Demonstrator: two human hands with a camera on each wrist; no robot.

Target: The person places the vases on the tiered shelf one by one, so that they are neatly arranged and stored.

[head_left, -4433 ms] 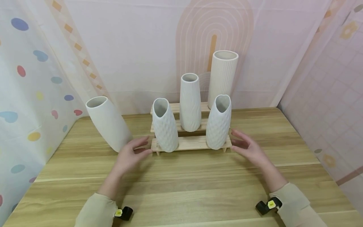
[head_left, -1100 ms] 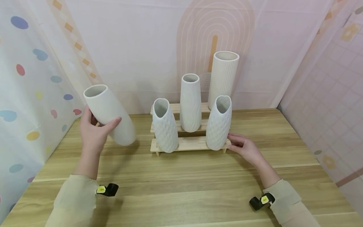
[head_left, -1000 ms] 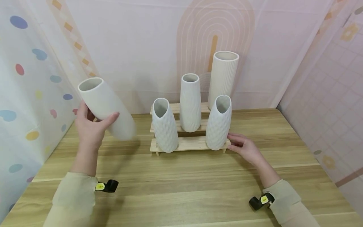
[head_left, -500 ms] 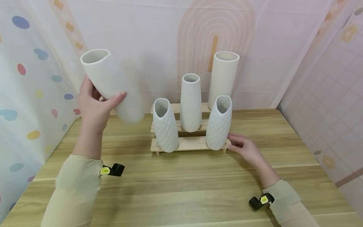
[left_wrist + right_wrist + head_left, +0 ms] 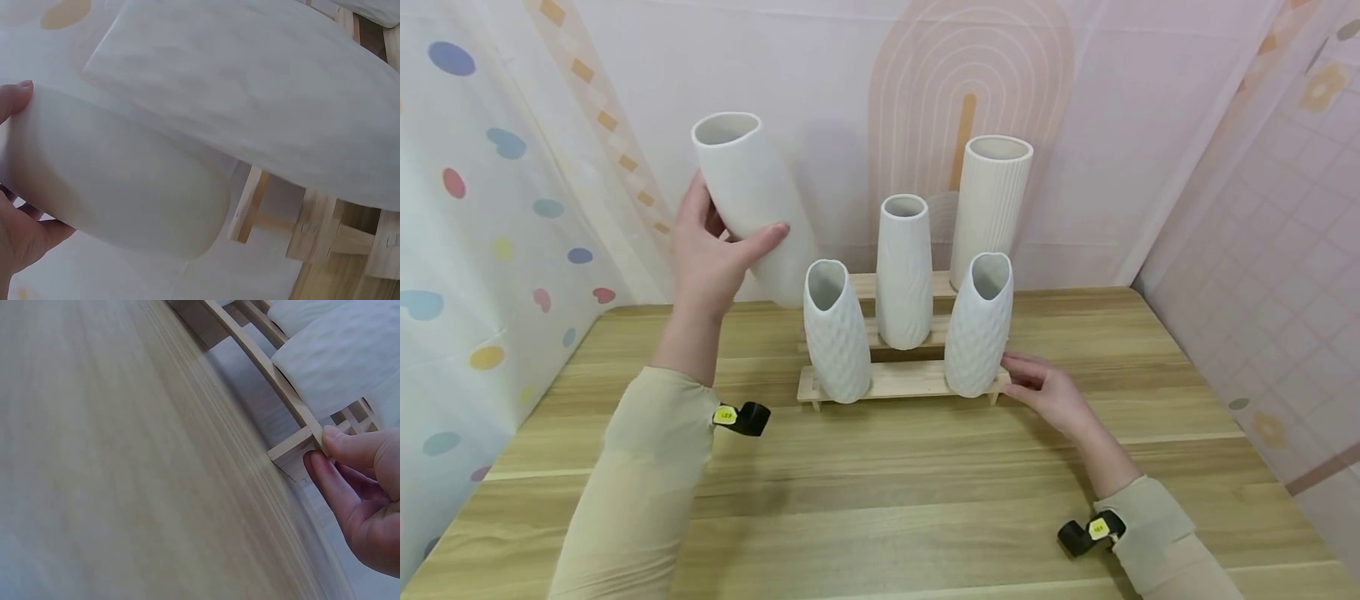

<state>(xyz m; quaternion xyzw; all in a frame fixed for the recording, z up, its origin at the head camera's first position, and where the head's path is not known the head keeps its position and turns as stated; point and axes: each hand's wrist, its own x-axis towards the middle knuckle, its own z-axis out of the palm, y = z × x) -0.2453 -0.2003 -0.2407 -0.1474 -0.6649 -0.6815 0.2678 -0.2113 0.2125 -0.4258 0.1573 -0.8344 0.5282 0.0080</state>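
My left hand (image 5: 711, 258) grips a smooth white vase (image 5: 756, 187) round its side, thumb in front, fingers behind. The vase is held tilted in the air, behind and left of the left dimpled vase (image 5: 838, 342). In the left wrist view its rounded base (image 5: 206, 212) hangs near the top step's end. My right hand (image 5: 1051, 393) pinches the right end of the bottom step of a three-step wooden stand (image 5: 294, 403), thumb above and fingers under. Another dimpled vase (image 5: 977, 333) stands at that end. A wavy-textured vase (image 5: 904, 275) is on the middle step.
A tall ribbed vase (image 5: 992, 208) stands on the right of the top step (image 5: 863, 285). The wooden table (image 5: 880, 500) reaches back to a patterned cloth backdrop (image 5: 775, 67), with more cloth at both sides.
My left hand has taken hold of the smooth vase, raised it off the table and carried it right toward the stand. My right hand moved in to the stand's end, then stayed there.
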